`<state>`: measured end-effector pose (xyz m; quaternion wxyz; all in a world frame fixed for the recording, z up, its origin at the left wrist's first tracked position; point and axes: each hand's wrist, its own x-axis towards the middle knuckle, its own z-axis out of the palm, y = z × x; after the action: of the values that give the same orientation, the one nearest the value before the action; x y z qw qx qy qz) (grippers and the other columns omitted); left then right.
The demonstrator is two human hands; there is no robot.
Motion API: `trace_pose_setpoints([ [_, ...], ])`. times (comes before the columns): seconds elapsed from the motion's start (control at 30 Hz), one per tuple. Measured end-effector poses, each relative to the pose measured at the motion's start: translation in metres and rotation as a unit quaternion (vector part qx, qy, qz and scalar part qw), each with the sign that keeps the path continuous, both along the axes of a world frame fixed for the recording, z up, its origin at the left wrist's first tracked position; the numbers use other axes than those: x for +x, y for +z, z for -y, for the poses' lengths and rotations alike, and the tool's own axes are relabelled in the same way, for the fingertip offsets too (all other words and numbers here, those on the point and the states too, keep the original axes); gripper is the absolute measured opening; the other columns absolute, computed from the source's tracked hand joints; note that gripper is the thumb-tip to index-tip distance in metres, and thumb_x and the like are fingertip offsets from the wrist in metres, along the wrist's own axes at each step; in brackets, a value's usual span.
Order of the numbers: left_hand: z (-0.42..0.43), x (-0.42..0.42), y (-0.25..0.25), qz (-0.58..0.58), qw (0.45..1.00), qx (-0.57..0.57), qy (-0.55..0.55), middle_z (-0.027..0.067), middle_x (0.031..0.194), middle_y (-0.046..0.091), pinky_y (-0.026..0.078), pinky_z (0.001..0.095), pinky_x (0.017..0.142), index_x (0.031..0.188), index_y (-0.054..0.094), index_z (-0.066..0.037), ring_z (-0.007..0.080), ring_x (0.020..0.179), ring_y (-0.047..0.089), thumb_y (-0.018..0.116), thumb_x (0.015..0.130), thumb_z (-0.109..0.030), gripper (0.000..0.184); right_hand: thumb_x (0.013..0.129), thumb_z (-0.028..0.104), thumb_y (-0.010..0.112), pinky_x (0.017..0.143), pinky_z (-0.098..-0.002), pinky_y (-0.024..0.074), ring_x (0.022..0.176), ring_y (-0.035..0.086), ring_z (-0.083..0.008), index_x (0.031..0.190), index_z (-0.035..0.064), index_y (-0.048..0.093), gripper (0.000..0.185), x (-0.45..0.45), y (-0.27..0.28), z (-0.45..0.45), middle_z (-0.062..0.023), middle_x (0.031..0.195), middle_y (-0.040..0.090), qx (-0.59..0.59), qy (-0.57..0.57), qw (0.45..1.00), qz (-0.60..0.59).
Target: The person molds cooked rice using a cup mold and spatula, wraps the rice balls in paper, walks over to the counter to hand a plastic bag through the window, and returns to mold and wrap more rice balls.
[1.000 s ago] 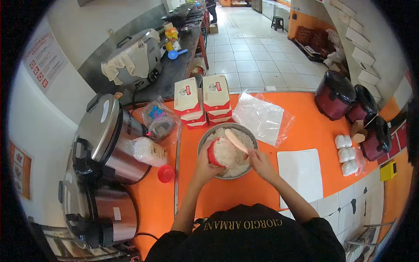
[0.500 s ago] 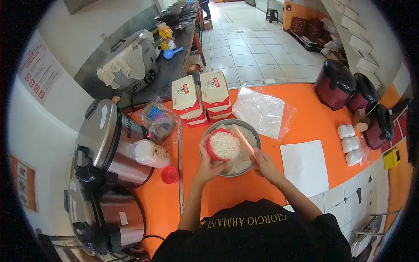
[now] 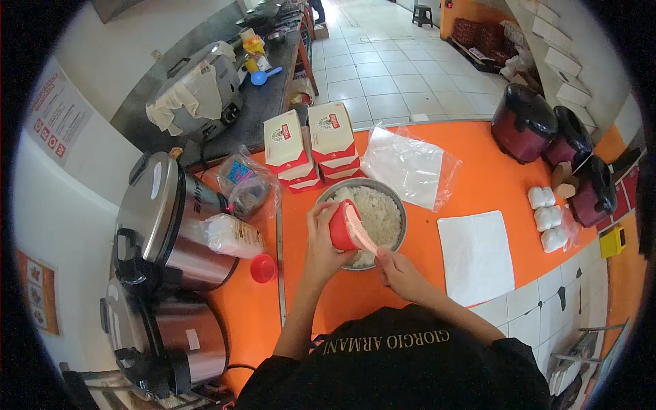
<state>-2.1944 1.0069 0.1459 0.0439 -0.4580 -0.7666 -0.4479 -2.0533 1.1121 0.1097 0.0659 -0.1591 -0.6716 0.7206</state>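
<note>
My left hand (image 3: 322, 244) is closed around a red cup (image 3: 339, 231), tilted over the near left part of a metal bowl (image 3: 402, 222). Cooked white rice (image 3: 378, 213) fills much of the bowl. In my right hand (image 3: 402, 272) is the handle of a pale pink rice paddle (image 3: 360, 232), whose blade lies against the cup's mouth. The cup's contents are mostly hidden by the tilt and the paddle. A second red cup (image 3: 263, 268) stands on the orange table (image 3: 328, 301) to the left.
Red-and-white boxes (image 3: 285, 145) are stacked behind the bowl. Large rice cookers (image 3: 205, 239) line the left side. White paper sheets (image 3: 478, 256) and a plastic bag of paper (image 3: 408, 164) lie right. Wrapped white bundles (image 3: 547, 219) sit near maroon cookers (image 3: 523, 123).
The cup has tipped toward the right, so the rice heaped in it no longer shows. The paddle has swung down and left, from above the bowl to the cup's mouth.
</note>
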Motion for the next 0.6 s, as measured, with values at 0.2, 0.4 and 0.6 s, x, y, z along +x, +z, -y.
trace_pose_setpoints([
  [0.2,-0.002,0.000,-0.025,0.242,0.962,0.102,-0.070,0.0147,0.129,0.026,0.043,0.0417,0.090,0.129,0.028,-0.006,0.0319,0.122,0.034,0.082,0.051,-0.008,0.094,0.093,0.045,0.030,0.046,-0.0246,0.0332,0.049,0.039,-0.0097,0.083,0.0045,0.049,0.046,0.009,0.001,-0.035,0.0002,0.058,0.040,-0.008,-0.031,0.999,0.021],
  [0.4,0.003,0.011,-0.018,0.205,0.969,0.104,-0.092,0.0151,0.124,0.027,0.037,0.0431,0.094,0.131,0.023,-0.007,0.0314,0.119,0.033,0.082,0.049,-0.013,0.101,0.094,0.039,0.032,0.046,-0.0258,0.0347,0.049,0.041,-0.0108,0.080,0.0039,0.049,0.042,0.015,0.002,-0.024,-0.0011,0.057,0.041,-0.125,-0.052,0.983,0.128],
  [0.6,0.005,0.007,-0.023,0.014,1.000,-0.011,-0.021,0.0141,0.115,0.033,0.032,0.0407,0.096,0.125,0.030,-0.006,0.0298,0.110,0.037,0.084,0.044,-0.017,0.097,0.095,0.035,0.033,0.046,-0.0220,0.0304,0.052,0.033,-0.0064,0.075,0.0068,0.042,0.035,0.014,-0.004,0.004,0.0034,0.062,0.035,0.003,0.002,0.999,0.041],
])
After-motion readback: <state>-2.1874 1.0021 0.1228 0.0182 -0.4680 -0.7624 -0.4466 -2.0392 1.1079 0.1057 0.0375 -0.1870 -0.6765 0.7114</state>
